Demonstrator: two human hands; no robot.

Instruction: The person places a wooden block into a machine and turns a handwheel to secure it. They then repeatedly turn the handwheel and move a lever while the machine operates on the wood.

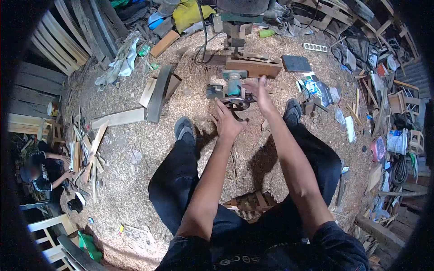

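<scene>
A teal-bodied power tool with a dark round metal disc (pixel 234 95) lies on the sawdust floor (pixel 131 149) between the feet. The left hand (pixel 227 123) touches the disc, fingers spread; the right hand (pixel 258 91) hovers open above it.

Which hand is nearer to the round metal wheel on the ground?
Left. The left hand touches the wheel from below. The right hand is raised just to its right, apart.

Wooden planks (pixel 118 118) lie on sawdust near a crouching co-worker (pixel 43 169).
</scene>
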